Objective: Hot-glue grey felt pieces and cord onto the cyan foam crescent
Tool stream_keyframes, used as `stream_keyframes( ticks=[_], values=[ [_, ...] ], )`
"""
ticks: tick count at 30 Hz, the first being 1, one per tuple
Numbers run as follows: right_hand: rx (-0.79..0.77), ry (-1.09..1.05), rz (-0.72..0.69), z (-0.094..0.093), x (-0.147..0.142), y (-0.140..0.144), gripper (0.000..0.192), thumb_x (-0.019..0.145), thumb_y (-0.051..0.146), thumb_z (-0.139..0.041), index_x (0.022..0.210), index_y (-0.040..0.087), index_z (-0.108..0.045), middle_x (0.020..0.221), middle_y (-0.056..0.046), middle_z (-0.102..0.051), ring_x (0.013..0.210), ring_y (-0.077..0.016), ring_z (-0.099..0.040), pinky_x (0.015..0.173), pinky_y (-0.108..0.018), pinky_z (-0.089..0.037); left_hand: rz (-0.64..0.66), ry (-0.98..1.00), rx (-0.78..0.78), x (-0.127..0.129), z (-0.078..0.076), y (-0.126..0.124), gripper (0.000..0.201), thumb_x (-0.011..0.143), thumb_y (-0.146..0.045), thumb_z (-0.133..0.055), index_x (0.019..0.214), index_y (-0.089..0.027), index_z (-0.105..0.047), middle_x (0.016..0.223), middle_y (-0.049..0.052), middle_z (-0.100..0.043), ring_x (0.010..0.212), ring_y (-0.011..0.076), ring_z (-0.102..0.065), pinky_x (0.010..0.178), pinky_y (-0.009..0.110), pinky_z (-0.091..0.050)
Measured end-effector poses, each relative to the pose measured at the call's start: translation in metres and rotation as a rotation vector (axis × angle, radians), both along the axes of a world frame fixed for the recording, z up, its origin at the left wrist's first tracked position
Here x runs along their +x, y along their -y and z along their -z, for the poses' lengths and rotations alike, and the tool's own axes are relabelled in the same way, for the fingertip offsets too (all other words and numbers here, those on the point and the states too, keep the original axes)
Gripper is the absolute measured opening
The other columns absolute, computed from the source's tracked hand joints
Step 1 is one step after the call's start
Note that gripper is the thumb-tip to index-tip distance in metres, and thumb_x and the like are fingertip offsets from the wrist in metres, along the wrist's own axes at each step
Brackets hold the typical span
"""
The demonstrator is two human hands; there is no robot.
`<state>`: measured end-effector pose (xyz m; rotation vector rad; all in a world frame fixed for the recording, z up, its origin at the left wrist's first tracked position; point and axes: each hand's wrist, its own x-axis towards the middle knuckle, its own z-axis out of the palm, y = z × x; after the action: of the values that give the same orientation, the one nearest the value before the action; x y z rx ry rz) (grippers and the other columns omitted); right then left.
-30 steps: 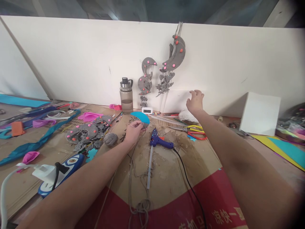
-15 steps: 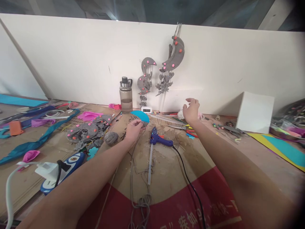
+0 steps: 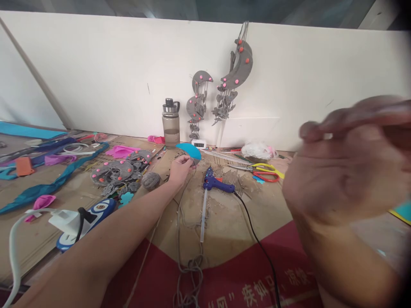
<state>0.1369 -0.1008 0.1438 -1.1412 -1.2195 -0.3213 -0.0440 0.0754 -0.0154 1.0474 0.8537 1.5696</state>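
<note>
Left hand (image 3: 180,167) fingers pinched on blue disc (image 3: 189,151) edge, cord (image 3: 178,214) trailing below fingers. Right hand (image 3: 346,171) raised, blurred, grip unclear. Risk: glue gun (image 3: 215,185) just right of fingertips, nozzle contact may burn

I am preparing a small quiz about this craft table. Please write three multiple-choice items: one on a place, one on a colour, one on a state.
1. Where does the glue gun lie?
A. right of the left hand
B. behind the bottle
C. on the white box

2. What colour is the piece at the left hand?
A. yellow
B. blue
C. grey

3. How is the right hand?
A. flat on the table
B. raised near the camera, blurred
C. gripping the scissors

Key: 1 A, it lies on the cardboard beside that hand; 2 B, plainly blue; 3 B, large and blurred.
</note>
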Motion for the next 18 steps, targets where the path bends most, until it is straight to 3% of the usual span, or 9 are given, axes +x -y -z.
stream_keyframes(
  ticks=[1,2,3,5,8,10,13,18],
  values=[
    [0.131,-0.010,-0.124,0.007,0.001,-0.009,0.026,0.093,0.031,-0.029,0.115,0.037,-0.042,0.106,-0.007,-0.050,0.090,-0.0231,-0.059,0.073,-0.044,-0.053,-0.002,0.003,0.000,0.000,0.000,0.000,0.019,0.061,-0.028,-0.073,0.069,-0.014,-0.064,0.069,0.001,-0.063,0.069,0.0165,-0.064,0.080,0.039,-0.056],
    [0.139,0.018,-0.247,0.014,0.002,-0.022,0.019,0.091,0.028,-0.034,0.103,0.034,-0.047,0.099,-0.005,-0.052,0.085,-0.0207,-0.059,0.072,-0.041,-0.053,-0.005,0.007,-0.001,0.000,0.000,0.000,0.019,0.061,-0.028,-0.073,0.068,-0.014,-0.064,0.069,0.001,-0.063,0.069,0.0163,-0.064,0.080,0.039,-0.056],
    [0.046,0.093,-0.363,0.023,0.003,-0.037,0.016,0.091,0.028,-0.036,0.097,0.031,-0.050,0.093,-0.003,-0.054,0.082,-0.0194,-0.059,0.072,-0.039,-0.052,-0.010,0.009,-0.002,0.000,0.000,-0.001,0.019,0.061,-0.028,-0.073,0.068,-0.014,-0.063,0.070,0.001,-0.063,0.069,0.0161,-0.064,0.081,0.039,-0.056],
    [-0.312,0.341,-0.477,0.043,0.007,-0.067,0.015,0.091,0.030,-0.042,0.094,0.027,-0.056,0.090,-0.003,-0.060,0.081,-0.0188,-0.061,0.075,-0.037,-0.051,-0.026,0.018,-0.002,-0.001,0.001,-0.002,0.019,0.061,-0.029,-0.073,0.068,-0.014,-0.063,0.071,0.001,-0.064,0.070,0.0153,-0.064,0.081,0.039,-0.056],
    [-0.816,0.773,-0.377,0.073,0.013,-0.097,0.025,0.088,0.035,-0.052,0.105,0.019,-0.062,0.106,-0.011,-0.064,0.098,-0.0248,-0.061,0.087,-0.040,-0.048,-0.044,0.044,0.006,-0.002,0.004,-0.006,0.020,0.061,-0.028,-0.073,0.069,-0.014,-0.062,0.071,0.000,-0.063,0.070,0.0143,-0.063,0.081,0.039,-0.057],
    [-1.029,0.985,-0.280,0.089,0.014,-0.102,0.036,0.086,0.040,-0.056,0.111,0.014,-0.062,0.112,-0.016,-0.064,0.104,-0.0294,-0.060,0.088,-0.040,-0.047,-0.056,0.052,0.008,-0.003,0.006,-0.009,0.019,0.060,-0.028,-0.073,0.068,-0.014,-0.062,0.068,-0.001,-0.061,0.070,0.0137,-0.062,0.081,0.039,-0.057],
    [-1.133,1.168,-0.189,0.102,0.008,-0.095,0.036,0.088,0.035,-0.051,0.112,0.010,-0.062,0.112,-0.020,-0.062,0.107,-0.0311,-0.060,0.088,-0.038,-0.046,-0.055,0.040,0.000,-0.003,0.008,-0.012,0.019,0.061,-0.027,-0.073,0.070,-0.013,-0.064,0.069,0.000,-0.062,0.069,0.0138,-0.063,0.080,0.039,-0.058],
    [-1.108,1.158,-0.090,0.109,-0.008,-0.081,0.041,0.088,0.023,-0.047,0.126,0.010,-0.054,0.118,-0.022,-0.058,0.110,-0.0323,-0.056,0.090,-0.040,-0.044,-0.064,0.059,0.013,-0.003,0.006,-0.011,0.018,0.060,-0.027,-0.073,0.067,-0.013,-0.063,0.068,-0.001,-0.061,0.069,0.0132,-0.061,0.080,0.039,-0.058]
  ],
)
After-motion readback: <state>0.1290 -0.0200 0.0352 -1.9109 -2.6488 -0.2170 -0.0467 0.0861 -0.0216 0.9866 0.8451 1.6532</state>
